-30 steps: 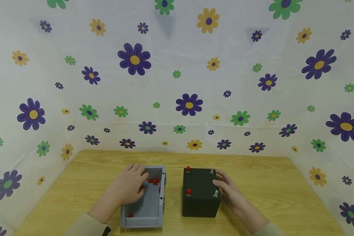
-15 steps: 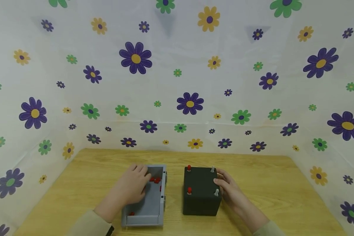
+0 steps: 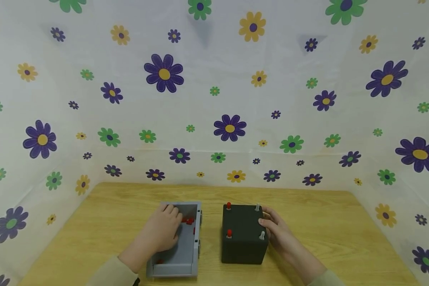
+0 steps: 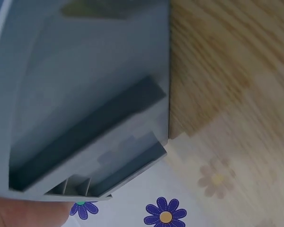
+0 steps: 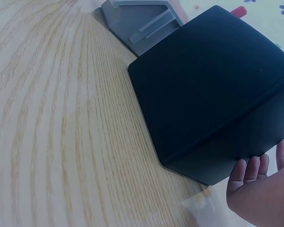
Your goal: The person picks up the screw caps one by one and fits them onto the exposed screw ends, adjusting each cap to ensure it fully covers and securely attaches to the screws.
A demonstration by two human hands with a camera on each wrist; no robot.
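My left hand (image 3: 160, 229) reaches over the left wall of a grey bin (image 3: 180, 252), its fingers bent down inside. Its fingertips are hidden, so whether they pinch anything does not show. Small red pieces (image 3: 190, 221) lie on the bin floor near the fingers, too small to identify. In the left wrist view, the bin's outer side (image 4: 94, 56) fills the left half. My right hand (image 3: 279, 234) holds the right side of a black box (image 3: 243, 222), thumb at the top edge, fingers against the side. Two red-topped posts (image 3: 229, 233) and two metal posts (image 3: 262, 235) stand on the box.
Bin and box stand apart on a wooden table (image 3: 318, 222), the bin to the left. A white sheet with printed flowers (image 3: 200, 103) encloses the back and sides. Another red piece (image 3: 159, 261) lies near the bin's front end.
The left hand has shifted slightly to the right within the bin, and its thumb has drawn in toward the fingers. The right hand and the black box stay put.
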